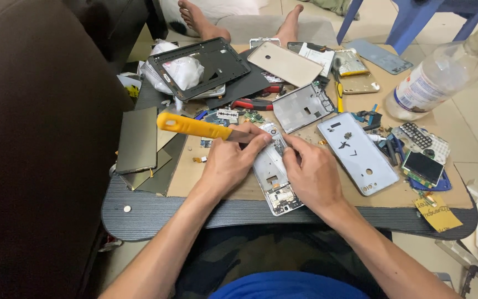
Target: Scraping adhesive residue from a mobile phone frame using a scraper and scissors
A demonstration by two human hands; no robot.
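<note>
An opened phone frame [275, 180] with exposed circuit parts lies on brown cardboard [206, 171] in front of me. My left hand [229, 160] grips a yellow-handled screwdriver [195, 127], its tip hidden by my fingers at the frame's upper part. My right hand [311, 171] presses down on the frame's right side, fingertips pinching near the same spot by the tip.
A silver phone back cover [358, 152] lies to the right. Behind are a black tablet frame [200, 66], a gold phone back [286, 63], red-handled pliers [253, 103] and small parts. A plastic bottle [438, 77] stands at far right. A dark sofa [34, 138] is at left.
</note>
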